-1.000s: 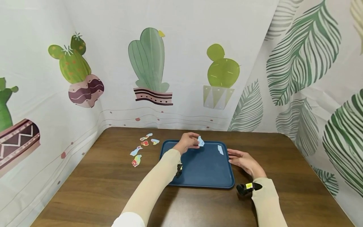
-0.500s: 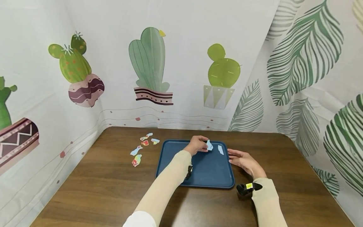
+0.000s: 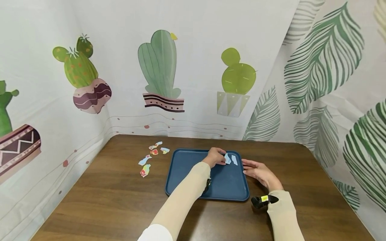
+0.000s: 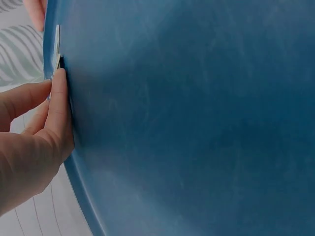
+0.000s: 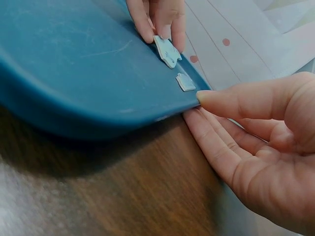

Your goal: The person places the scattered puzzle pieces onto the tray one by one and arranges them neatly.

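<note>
My left hand (image 3: 215, 157) is over the upper right of a blue tray (image 3: 193, 180) and pinches a pale blue, irregular puzzle piece (image 3: 227, 159) between thumb and fingers. In the right wrist view this puzzle piece (image 5: 168, 51) is tilted, its lower edge close to the tray floor. Just right of it a second pale blue piece (image 3: 234, 160) lies in the tray's corner, near the rim. At the tray's right side, my right hand (image 3: 260, 172) holds the edge; the right wrist view shows the thumb (image 5: 209, 101) at the rim and the fingers below it.
Left of the tray, several coloured pieces lie on the brown wooden table (image 3: 114, 201), among them a red one (image 3: 154, 152), a blue one (image 3: 145, 160) and a green and red one (image 3: 145, 170). A printed cloth (image 3: 199, 67) hangs behind the table.
My left hand has moved right and toward me across the tray, lowering the pale blue puzzle piece beside the one in the corner. My right hand has stayed at the tray's edge.
</note>
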### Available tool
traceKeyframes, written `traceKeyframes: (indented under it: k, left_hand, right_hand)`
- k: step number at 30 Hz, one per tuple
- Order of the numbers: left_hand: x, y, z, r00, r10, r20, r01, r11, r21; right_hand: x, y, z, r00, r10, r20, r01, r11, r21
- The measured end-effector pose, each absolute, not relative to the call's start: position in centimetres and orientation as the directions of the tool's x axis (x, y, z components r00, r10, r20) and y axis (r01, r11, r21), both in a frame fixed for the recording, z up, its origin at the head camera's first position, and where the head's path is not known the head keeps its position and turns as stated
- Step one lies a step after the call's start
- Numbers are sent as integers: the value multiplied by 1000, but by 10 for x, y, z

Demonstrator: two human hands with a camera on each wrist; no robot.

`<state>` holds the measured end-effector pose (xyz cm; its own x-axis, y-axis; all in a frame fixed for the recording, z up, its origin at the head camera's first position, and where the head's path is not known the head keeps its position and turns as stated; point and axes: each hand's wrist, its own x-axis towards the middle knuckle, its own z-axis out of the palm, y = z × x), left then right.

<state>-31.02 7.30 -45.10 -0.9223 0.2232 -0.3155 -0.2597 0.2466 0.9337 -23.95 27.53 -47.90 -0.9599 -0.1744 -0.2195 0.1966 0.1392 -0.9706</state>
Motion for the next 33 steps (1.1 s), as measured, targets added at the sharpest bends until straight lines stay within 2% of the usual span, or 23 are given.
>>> traceKeyframes:
  k: [11, 25, 33]
  left_hand:
    - [-313, 76, -452, -935, 188, -301, -245, 272, 931]
    - [-309, 73, -451, -950, 210, -231, -140, 374, 917]
    - [-311, 62, -449, -941, 256, -221, -137, 307, 942]
  right_hand:
    - [-241, 274, -477, -958, -175, -226, 203, 137, -969]
    - [-239, 273, -475, -959, -184, -214, 188, 149, -971]
    - [-238, 274, -476, -959, -184, -216, 193, 136, -972]
